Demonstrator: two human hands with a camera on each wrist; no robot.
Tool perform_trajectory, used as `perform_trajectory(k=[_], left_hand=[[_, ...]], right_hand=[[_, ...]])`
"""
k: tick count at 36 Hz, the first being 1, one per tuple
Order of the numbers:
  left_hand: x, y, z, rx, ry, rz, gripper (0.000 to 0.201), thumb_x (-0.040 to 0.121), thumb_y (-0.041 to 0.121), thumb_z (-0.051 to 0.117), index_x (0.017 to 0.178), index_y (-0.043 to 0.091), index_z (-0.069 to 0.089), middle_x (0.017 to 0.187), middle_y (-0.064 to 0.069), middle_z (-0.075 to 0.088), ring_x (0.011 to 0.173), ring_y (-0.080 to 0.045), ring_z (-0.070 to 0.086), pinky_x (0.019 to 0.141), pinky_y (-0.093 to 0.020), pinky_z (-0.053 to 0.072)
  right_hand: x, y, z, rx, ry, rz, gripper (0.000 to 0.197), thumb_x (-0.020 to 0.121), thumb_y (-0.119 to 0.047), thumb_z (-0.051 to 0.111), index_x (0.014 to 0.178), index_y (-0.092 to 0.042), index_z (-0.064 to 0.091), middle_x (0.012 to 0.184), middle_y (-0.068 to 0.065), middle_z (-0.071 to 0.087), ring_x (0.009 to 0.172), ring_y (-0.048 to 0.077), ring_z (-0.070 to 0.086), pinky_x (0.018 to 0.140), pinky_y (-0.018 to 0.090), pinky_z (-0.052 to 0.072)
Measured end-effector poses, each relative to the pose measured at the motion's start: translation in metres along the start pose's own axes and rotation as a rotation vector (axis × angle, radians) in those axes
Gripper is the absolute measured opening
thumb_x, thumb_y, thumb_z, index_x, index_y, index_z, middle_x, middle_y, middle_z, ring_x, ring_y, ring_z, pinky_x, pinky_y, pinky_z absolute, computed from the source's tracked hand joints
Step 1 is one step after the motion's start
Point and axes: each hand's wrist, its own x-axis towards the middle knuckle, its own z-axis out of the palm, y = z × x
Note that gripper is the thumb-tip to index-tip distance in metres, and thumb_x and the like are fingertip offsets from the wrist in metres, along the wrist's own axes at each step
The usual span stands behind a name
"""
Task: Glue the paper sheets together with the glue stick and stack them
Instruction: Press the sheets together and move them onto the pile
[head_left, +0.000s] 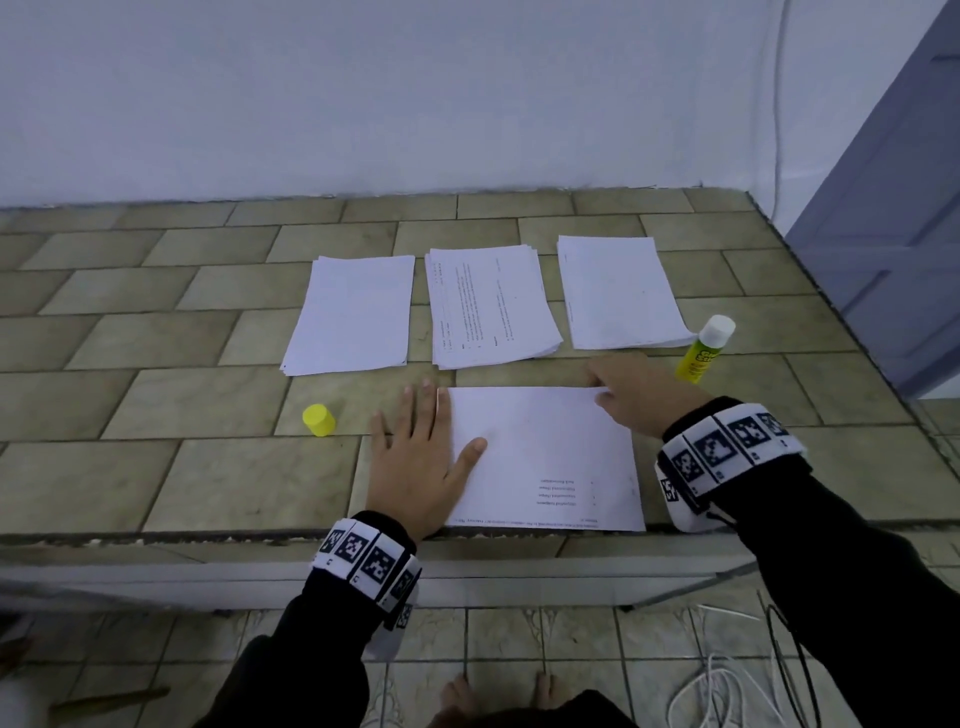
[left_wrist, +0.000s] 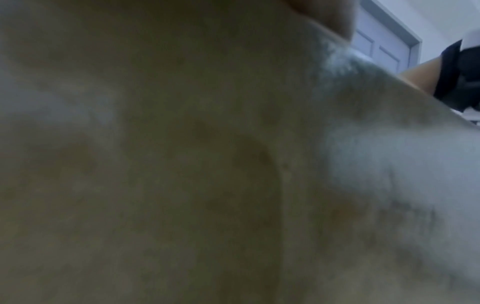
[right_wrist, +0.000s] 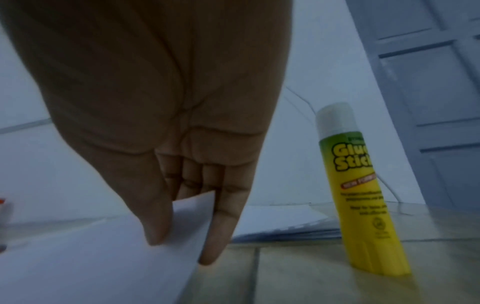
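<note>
One yellow cap (head_left: 319, 420) stands alone on the tiled counter (head_left: 156, 332), to the left of the near sheet (head_left: 540, 457) and apart from it. Beyond the near sheet lie three paper piles in a row: the left pile (head_left: 350, 314) blank on top, the middle pile (head_left: 491, 306) printed with text and loosely fanned at its edges, the right pile (head_left: 621, 293) blank on top (none of the three touches another).

The near sheet lies flat at the counter's front edge, with a few lines of print along its near side. The left hand (head_left: 415, 462) lies flat with fingers spread at the sheet's left edge, thumb pressing on the paper, the other fingers mostly on the tile; the left wrist view is only blur. The right hand (head_left: 641, 395) is at the sheet's far right corner; the right wrist view shows thumb and fingers (right_wrist: 221, 226) pinching that corner, which is lifted slightly off the tile.

One glue stick (head_left: 704, 349) stands upright and uncapped to the right of the sheet's far corner, just beside the right pile's near corner.
</note>
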Motion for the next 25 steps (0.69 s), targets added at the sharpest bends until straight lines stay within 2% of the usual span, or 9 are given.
perform_trajectory(k=[3, 6, 11, 14, 15, 18, 20, 23, 25], left_hand=[[0.000, -0.002, 0.001, -0.070, 0.029, 0.004, 0.104, 0.074, 0.078, -0.027, 0.157, 0.018, -0.008, 0.165, -0.002, -0.011, 0.152, -0.021, -0.009, 0.121, -0.053, -0.005], [-0.002, -0.005, 0.001, -0.186, 0.081, 0.020, 0.098, 0.077, 0.080, -0.021, 0.155, 0.021, -0.013, 0.165, -0.002, -0.012, 0.152, -0.019, -0.008, 0.121, -0.050, -0.005], [-0.003, -0.004, 0.002, -0.257, 0.131, 0.018, 0.092, 0.079, 0.081, -0.014, 0.150, 0.024, -0.020, 0.164, -0.001, -0.015, 0.152, -0.014, -0.006, 0.121, -0.046, -0.007], [-0.003, -0.004, 0.002, -0.217, 0.111, 0.008, 0.099, 0.078, 0.081, -0.016, 0.155, 0.019, -0.011, 0.165, -0.002, -0.009, 0.152, -0.016, -0.004, 0.121, -0.045, -0.008], [-0.002, -0.004, 0.002, -0.202, 0.101, 0.004, 0.102, 0.078, 0.081, -0.016, 0.156, 0.017, -0.007, 0.166, -0.002, -0.005, 0.152, -0.015, -0.005, 0.122, -0.046, -0.008], [-0.001, -0.004, 0.003, -0.162, 0.082, -0.004, 0.102, 0.080, 0.078, -0.014, 0.158, 0.015, 0.001, 0.166, 0.001, -0.001, 0.152, -0.012, -0.008, 0.122, -0.046, -0.007], [0.000, -0.004, 0.004, -0.150, 0.076, -0.006, 0.099, 0.081, 0.076, -0.011, 0.158, 0.016, 0.004, 0.166, 0.002, -0.001, 0.152, -0.011, -0.008, 0.122, -0.046, -0.007], [-0.001, -0.004, 0.003, -0.139, 0.072, -0.007, 0.104, 0.078, 0.078, -0.018, 0.158, 0.017, 0.006, 0.166, 0.003, -0.002, 0.152, -0.011, -0.008, 0.122, -0.046, -0.007], [-0.001, -0.004, 0.002, -0.139, 0.072, -0.010, 0.108, 0.075, 0.079, -0.022, 0.158, 0.017, 0.008, 0.166, 0.002, 0.000, 0.152, -0.011, -0.007, 0.122, -0.047, -0.006]], right_hand=[[0.000, 0.005, -0.015, 0.103, 0.056, -0.037, 0.015, 0.095, -0.006, 0.048, 0.106, -0.007, 0.059, 0.096, 0.003, 0.053, 0.088, 0.017, 0.047, 0.073, 0.024, 0.034], [0.003, 0.010, -0.036, 0.172, 0.174, -0.060, 0.017, 0.092, -0.004, 0.050, 0.098, -0.011, 0.063, 0.096, 0.001, 0.058, 0.090, 0.016, 0.051, 0.075, 0.022, 0.034], [0.018, 0.014, -0.068, 0.324, 0.395, 0.019, 0.018, 0.086, -0.004, 0.057, 0.101, -0.008, 0.067, 0.091, 0.004, 0.060, 0.083, 0.017, 0.055, 0.071, 0.021, 0.037], [0.034, 0.012, -0.070, 0.526, 0.498, 0.102, 0.022, 0.086, -0.006, 0.059, 0.106, -0.013, 0.060, 0.087, 0.003, 0.064, 0.069, 0.017, 0.063, 0.058, 0.015, 0.043], [0.041, 0.010, -0.066, 0.606, 0.500, 0.133, 0.024, 0.085, -0.006, 0.058, 0.107, -0.014, 0.057, 0.088, 0.003, 0.065, 0.067, 0.015, 0.065, 0.059, 0.015, 0.048], [0.062, 0.004, -0.052, 0.705, 0.484, 0.205, 0.020, 0.084, -0.005, 0.059, 0.101, -0.015, 0.056, 0.096, 0.009, 0.066, 0.080, 0.024, 0.068, 0.074, 0.034, 0.058], [0.073, -0.001, -0.042, 0.677, 0.485, 0.238, 0.015, 0.084, -0.005, 0.060, 0.097, -0.013, 0.063, 0.096, 0.007, 0.065, 0.089, 0.022, 0.065, 0.077, 0.030, 0.055], [0.087, -0.007, -0.027, 0.729, 0.437, 0.307, 0.014, 0.086, -0.005, 0.061, 0.096, -0.004, 0.071, 0.092, 0.006, 0.066, 0.088, 0.019, 0.063, 0.068, 0.018, 0.053], [0.096, -0.010, -0.019, 0.812, 0.380, 0.371, 0.019, 0.087, -0.007, 0.060, 0.096, 0.006, 0.071, 0.095, 0.012, 0.072, 0.089, 0.025, 0.069, 0.080, 0.031, 0.058]])
